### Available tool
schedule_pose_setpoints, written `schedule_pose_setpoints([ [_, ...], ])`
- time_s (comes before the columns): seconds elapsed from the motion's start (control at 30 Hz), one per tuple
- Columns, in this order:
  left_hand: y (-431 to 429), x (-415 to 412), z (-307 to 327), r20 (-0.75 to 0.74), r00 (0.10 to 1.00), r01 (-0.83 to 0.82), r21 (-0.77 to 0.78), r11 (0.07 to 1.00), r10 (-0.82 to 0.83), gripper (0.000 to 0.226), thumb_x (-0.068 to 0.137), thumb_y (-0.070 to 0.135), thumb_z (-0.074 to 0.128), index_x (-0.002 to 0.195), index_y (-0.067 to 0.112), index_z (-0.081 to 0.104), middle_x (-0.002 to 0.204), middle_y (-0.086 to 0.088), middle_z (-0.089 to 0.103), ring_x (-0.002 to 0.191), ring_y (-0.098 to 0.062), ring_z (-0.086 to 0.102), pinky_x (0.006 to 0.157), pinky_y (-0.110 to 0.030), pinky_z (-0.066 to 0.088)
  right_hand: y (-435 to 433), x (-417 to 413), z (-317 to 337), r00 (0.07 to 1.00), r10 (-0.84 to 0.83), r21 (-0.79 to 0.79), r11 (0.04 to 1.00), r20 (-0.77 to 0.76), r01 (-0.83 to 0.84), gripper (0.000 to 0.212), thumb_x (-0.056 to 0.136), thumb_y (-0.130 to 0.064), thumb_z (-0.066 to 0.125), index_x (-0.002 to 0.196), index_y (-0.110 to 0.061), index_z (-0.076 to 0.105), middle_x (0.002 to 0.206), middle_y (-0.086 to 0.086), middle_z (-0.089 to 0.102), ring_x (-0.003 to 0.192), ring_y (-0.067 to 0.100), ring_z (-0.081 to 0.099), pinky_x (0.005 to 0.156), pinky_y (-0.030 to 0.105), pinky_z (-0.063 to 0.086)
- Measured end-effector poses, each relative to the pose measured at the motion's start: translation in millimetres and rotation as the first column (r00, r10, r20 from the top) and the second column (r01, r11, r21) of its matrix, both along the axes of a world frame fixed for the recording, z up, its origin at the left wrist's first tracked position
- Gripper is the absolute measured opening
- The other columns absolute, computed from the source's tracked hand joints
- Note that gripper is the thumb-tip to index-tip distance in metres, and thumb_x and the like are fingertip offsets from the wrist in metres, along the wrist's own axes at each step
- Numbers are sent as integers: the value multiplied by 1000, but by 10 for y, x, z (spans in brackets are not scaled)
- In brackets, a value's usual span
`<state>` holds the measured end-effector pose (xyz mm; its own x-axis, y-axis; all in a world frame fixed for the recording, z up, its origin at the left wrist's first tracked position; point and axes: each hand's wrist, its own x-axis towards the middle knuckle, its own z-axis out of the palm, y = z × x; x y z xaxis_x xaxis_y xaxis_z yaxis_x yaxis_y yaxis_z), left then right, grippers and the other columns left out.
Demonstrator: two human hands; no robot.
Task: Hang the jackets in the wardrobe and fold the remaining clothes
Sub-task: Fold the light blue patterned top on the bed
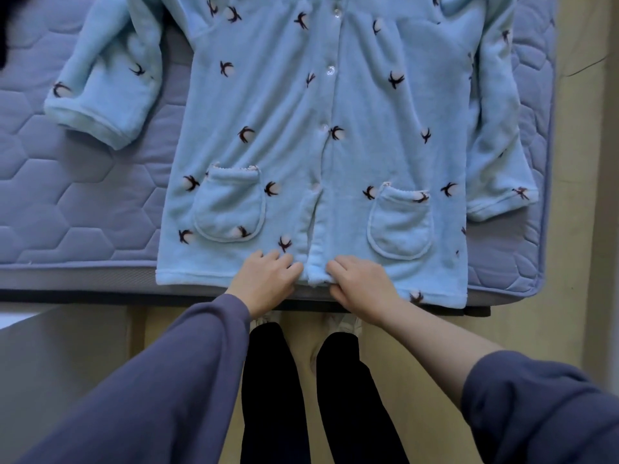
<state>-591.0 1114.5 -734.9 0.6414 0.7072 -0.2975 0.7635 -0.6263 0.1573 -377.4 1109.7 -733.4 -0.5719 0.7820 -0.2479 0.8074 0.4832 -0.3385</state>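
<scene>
Two hands at the hem of a pale blue fleece pyjama top [385, 128] spread on a bed.
Your left hand [264, 284] curls its fingers onto the hem just left of the front opening, with the thumb hidden. Your right hand [360, 286] pinches the hem on the other side of the opening, fingers on top and thumb beneath. The top lies flat and front up on the quilted mattress [83, 202], its hem at the near edge by your legs. It is buttoned down the middle, with two patch pockets [229, 205] above the hem. One sleeve [87, 95] angles out to your left, and the other [495, 128] lies along the body on your right.
</scene>
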Motion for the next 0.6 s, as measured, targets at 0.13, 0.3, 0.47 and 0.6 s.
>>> schedule_pose_setpoints([
  [0.13, -49, 88, -36, -89, 996, -21, -160, 987, 6, 27, 53, 20, 73, 74, 16, 57, 72, -4, 54, 59, -26, 54, 48, -29, 29, -66, -19, -36, 984, 32, -219, 976, 177, 7, 21, 71, -20, 55, 91, -12, 58, 82, 5, 56, 76, 28, 60, 50, 32, 36],
  [0.3, -30, 105, 251, -264, 964, -123, -399, 909, 15, 21, 93, 20, 42, 109, 14, 52, 110, -8, 54, 97, -31, 56, 67, -34, 30, 17, -82, 254, 965, 99, -379, 925, 241, 0, 33, 88, -26, 48, 119, -15, 49, 112, 6, 49, 104, 28, 49, 74, 35, 37],
  [0.47, 312, -356, 666, -257, 931, -352, -438, 827, 261, 18, 96, 22, 40, 105, 13, 53, 107, -6, 61, 95, -29, 59, 67, -34, 38, 405, -295, 618, 974, 42, -349, 936, 224, 40, 36, 92, -20, 42, 128, -17, 46, 121, 3, 49, 112, 25, 47, 72, 31, 30],
  [0.6, 984, -1141, 711, -226, 637, -751, -398, 526, 737, 14, 90, 26, 44, 94, 20, 56, 102, -5, 65, 93, -29, 60, 73, -33, 44, 1008, -825, 735, 986, 2, -273, 961, 165, 43, 36, 93, -19, 42, 129, -17, 46, 128, 3, 47, 116, 25, 44, 77, 32, 34],
])
